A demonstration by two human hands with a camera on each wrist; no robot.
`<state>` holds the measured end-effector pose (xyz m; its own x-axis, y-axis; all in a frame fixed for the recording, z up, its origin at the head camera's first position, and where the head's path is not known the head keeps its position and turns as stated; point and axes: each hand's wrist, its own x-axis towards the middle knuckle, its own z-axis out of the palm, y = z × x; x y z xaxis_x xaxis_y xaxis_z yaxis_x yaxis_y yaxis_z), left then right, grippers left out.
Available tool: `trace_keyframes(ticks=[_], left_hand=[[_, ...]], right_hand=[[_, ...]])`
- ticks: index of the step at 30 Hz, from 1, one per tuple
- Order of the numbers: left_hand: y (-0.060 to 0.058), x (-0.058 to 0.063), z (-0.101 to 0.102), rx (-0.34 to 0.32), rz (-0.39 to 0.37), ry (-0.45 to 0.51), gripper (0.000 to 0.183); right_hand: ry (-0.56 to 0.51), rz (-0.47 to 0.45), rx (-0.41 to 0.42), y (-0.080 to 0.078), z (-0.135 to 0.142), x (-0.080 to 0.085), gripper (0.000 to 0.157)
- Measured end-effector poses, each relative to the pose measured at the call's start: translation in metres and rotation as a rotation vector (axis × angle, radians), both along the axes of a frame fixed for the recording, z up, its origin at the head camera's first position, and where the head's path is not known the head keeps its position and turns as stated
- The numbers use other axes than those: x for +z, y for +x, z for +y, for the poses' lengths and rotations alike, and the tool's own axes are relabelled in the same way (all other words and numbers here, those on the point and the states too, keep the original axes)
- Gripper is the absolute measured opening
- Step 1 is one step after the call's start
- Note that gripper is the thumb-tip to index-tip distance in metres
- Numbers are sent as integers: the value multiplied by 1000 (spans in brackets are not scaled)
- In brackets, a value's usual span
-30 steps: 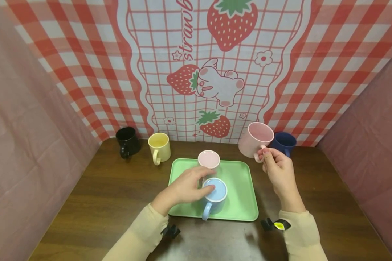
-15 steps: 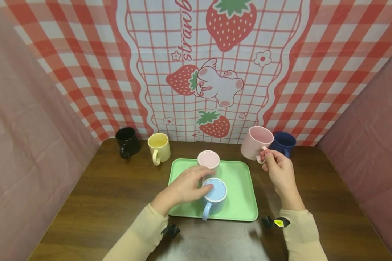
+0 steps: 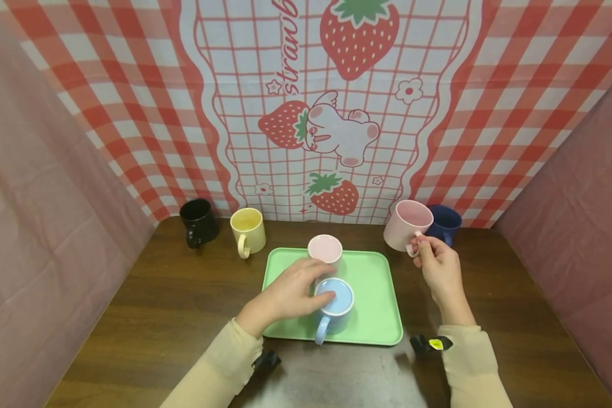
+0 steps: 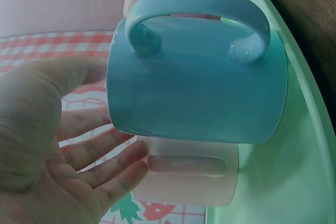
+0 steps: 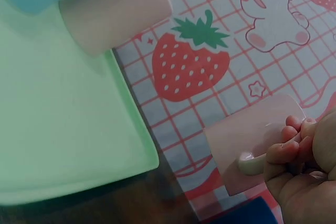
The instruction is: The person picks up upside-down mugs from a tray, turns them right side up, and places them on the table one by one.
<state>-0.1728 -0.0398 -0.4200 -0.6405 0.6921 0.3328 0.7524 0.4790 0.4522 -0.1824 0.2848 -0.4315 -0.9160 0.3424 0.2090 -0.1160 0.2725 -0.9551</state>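
Observation:
On the green tray (image 3: 374, 314), a light blue mug (image 3: 339, 322) and a pink mug (image 3: 326, 249) stand upside down, the blue one in front. My left hand (image 3: 289, 294) is over them, its thumb at the blue mug's base and its fingers near the pink mug. In the left wrist view those fingers (image 4: 113, 174) are spread and relaxed, gripping nothing. To the right of the tray, my right hand (image 3: 438, 269) pinches the handle of a second pink mug (image 3: 400, 229), held mouth up. Whether that mug touches the table cannot be told.
A dark blue mug (image 3: 446, 221) stands behind the held mug, partly hidden. At the back left are a black mug (image 3: 200, 218) and a yellow mug (image 3: 250, 229). A strawberry-patterned cloth (image 3: 336, 124) hangs behind the brown wooden table (image 3: 173, 317).
The pink mug in my right hand has moved rightward and lower, now overlapping more of the dark blue mug. My left hand stays nearly still over the tray.

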Motion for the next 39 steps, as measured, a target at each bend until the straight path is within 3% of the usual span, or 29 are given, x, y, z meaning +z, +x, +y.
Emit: trace_keyframes(ticks=[6,11,17,33,39], left_hand=[[2,-1,4,-39,13,-28,54],[4,-1,6,-52,-26,-46,57],[7,0,7,-56,-72,-49,62],[7,-1,8,-53,-78,-57,63],[7,-2,8,-59,-80,-50,63]], right_hand=[[64,-8,-42,-3,3,-9,35],[72,10,-52,-8,7,-19,35],[99,13,-49,-13,10,-31,35],[293,-63,-61,-21,2,-46,33],[268,-59,-37,-24,1,-51,36]])
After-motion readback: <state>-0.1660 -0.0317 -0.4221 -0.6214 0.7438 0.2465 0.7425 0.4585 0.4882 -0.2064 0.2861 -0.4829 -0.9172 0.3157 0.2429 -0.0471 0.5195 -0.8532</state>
